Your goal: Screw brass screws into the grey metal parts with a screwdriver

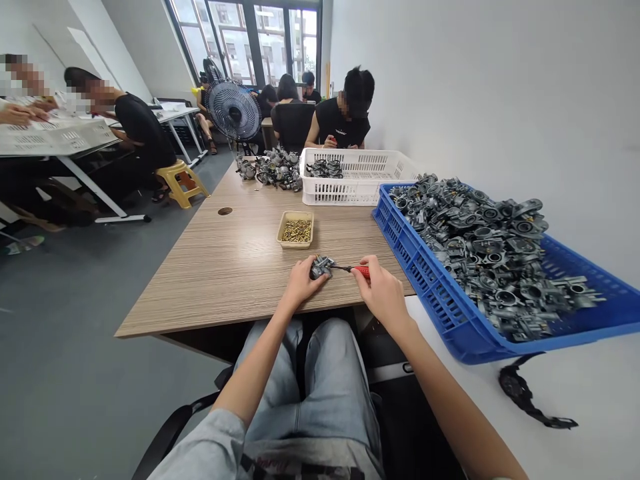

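My left hand (pixel 301 283) is closed around a grey metal carburetor body (pixel 321 267) and steadies it on the wood-grain table near its front edge. In my right hand (pixel 383 290) is a screwdriver (pixel 361 271) with a red handle and dark shaft, held almost level. Its tip points left and meets the right side of the carburetor body; the exact contact spot is too small to make out. Just beyond my hands stands a small beige tray (pixel 295 245) of brass-coloured small parts.
To the right, a blue crate (pixel 425 283) is heaped with similar metal bodies. A white basket (pixel 345 195) and a pile of carburetors (pixel 277 168) stand farther back. A black wristwatch (pixel 520 393) lies at the lower right. A co-worker (pixel 345 113) sits across the table.
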`<action>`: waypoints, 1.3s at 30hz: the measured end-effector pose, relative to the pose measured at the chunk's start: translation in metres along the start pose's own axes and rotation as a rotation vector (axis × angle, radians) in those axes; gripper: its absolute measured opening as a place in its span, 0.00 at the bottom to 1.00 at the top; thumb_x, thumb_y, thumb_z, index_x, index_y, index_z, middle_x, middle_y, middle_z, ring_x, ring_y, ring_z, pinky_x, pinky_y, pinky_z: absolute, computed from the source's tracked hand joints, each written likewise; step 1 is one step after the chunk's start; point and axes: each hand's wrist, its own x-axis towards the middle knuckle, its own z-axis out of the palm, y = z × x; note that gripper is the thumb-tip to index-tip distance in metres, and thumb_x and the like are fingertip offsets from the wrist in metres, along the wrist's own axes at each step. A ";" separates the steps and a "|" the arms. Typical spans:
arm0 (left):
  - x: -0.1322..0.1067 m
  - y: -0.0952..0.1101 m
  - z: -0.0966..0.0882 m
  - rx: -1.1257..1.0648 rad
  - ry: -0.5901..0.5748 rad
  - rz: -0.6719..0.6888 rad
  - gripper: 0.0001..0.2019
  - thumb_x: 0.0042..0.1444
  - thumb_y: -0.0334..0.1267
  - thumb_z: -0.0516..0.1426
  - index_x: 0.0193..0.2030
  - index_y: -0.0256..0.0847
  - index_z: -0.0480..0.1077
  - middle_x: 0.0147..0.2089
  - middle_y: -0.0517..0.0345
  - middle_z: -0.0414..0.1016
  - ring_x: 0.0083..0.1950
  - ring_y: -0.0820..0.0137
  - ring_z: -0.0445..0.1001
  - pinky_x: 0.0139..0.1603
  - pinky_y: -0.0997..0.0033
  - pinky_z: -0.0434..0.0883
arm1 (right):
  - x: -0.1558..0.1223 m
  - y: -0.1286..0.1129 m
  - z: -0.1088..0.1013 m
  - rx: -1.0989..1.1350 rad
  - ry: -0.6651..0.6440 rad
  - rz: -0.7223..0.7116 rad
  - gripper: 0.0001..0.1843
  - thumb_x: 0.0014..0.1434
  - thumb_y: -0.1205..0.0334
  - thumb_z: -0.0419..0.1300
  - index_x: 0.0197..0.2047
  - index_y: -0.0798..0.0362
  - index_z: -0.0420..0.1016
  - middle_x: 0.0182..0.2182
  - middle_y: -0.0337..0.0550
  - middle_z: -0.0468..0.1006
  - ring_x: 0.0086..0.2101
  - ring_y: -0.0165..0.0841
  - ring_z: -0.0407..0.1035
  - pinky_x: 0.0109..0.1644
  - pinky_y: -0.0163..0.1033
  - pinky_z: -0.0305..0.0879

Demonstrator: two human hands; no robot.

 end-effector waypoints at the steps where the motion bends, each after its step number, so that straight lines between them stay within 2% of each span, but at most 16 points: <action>1: 0.000 0.000 0.000 -0.001 -0.004 0.000 0.23 0.67 0.51 0.67 0.64 0.47 0.73 0.60 0.47 0.84 0.59 0.47 0.79 0.62 0.48 0.76 | 0.001 0.002 0.001 0.016 -0.001 -0.027 0.13 0.82 0.51 0.56 0.59 0.49 0.74 0.46 0.49 0.88 0.45 0.45 0.82 0.41 0.40 0.67; 6: 0.001 0.000 -0.001 -0.011 -0.010 -0.007 0.24 0.67 0.51 0.67 0.65 0.46 0.73 0.62 0.46 0.84 0.59 0.47 0.79 0.63 0.47 0.75 | 0.002 0.007 -0.005 0.038 -0.037 -0.165 0.08 0.81 0.57 0.56 0.57 0.47 0.74 0.50 0.49 0.86 0.50 0.44 0.79 0.45 0.41 0.70; 10: 0.002 -0.002 0.000 -0.016 -0.008 -0.013 0.25 0.66 0.51 0.67 0.66 0.46 0.72 0.63 0.46 0.83 0.60 0.47 0.79 0.64 0.47 0.75 | 0.002 0.003 -0.012 0.031 -0.067 -0.198 0.08 0.81 0.60 0.55 0.57 0.46 0.74 0.50 0.47 0.86 0.52 0.43 0.78 0.44 0.41 0.68; 13: 0.002 -0.002 0.000 -0.015 -0.012 -0.007 0.25 0.67 0.51 0.67 0.66 0.45 0.72 0.63 0.46 0.83 0.60 0.47 0.78 0.64 0.46 0.75 | 0.002 -0.001 -0.012 0.017 -0.048 -0.095 0.08 0.82 0.56 0.56 0.57 0.47 0.73 0.49 0.47 0.87 0.49 0.43 0.80 0.42 0.40 0.66; 16: 0.002 -0.002 0.000 -0.014 -0.019 0.002 0.24 0.67 0.51 0.67 0.65 0.46 0.72 0.62 0.48 0.84 0.59 0.47 0.79 0.64 0.47 0.76 | 0.002 -0.003 -0.008 -0.027 -0.020 0.062 0.14 0.81 0.48 0.58 0.58 0.49 0.73 0.43 0.47 0.88 0.44 0.44 0.82 0.39 0.39 0.62; 19: 0.001 -0.002 0.000 -0.009 -0.014 0.004 0.24 0.66 0.51 0.68 0.64 0.47 0.73 0.61 0.48 0.84 0.58 0.48 0.79 0.62 0.48 0.76 | 0.002 -0.002 -0.006 -0.069 -0.001 0.098 0.15 0.82 0.47 0.57 0.54 0.49 0.73 0.40 0.47 0.86 0.41 0.44 0.81 0.38 0.39 0.60; 26: 0.001 -0.002 0.001 -0.006 -0.010 0.000 0.25 0.66 0.51 0.68 0.66 0.47 0.73 0.61 0.48 0.84 0.59 0.47 0.79 0.63 0.46 0.76 | 0.002 0.004 -0.009 -0.070 -0.031 -0.164 0.08 0.82 0.54 0.57 0.53 0.46 0.76 0.47 0.48 0.84 0.50 0.44 0.76 0.40 0.42 0.67; 33: 0.001 -0.003 0.002 -0.006 -0.010 0.006 0.25 0.67 0.51 0.67 0.66 0.47 0.72 0.62 0.48 0.84 0.60 0.46 0.79 0.63 0.47 0.76 | 0.005 0.006 -0.018 -0.067 -0.064 -0.204 0.06 0.80 0.60 0.59 0.55 0.45 0.77 0.50 0.48 0.84 0.53 0.45 0.74 0.42 0.42 0.70; 36: 0.001 -0.002 0.001 -0.008 -0.010 0.003 0.24 0.67 0.51 0.67 0.66 0.48 0.73 0.62 0.48 0.84 0.60 0.47 0.79 0.63 0.47 0.75 | 0.006 0.007 -0.017 0.011 -0.056 -0.166 0.06 0.79 0.56 0.61 0.55 0.45 0.77 0.49 0.46 0.86 0.50 0.43 0.78 0.44 0.41 0.70; 39: 0.001 -0.002 0.001 -0.007 -0.012 0.000 0.25 0.66 0.51 0.68 0.66 0.48 0.73 0.62 0.49 0.84 0.60 0.47 0.79 0.64 0.48 0.75 | 0.006 0.006 -0.013 0.050 -0.028 -0.032 0.10 0.79 0.49 0.63 0.54 0.45 0.77 0.46 0.44 0.88 0.42 0.41 0.81 0.42 0.40 0.66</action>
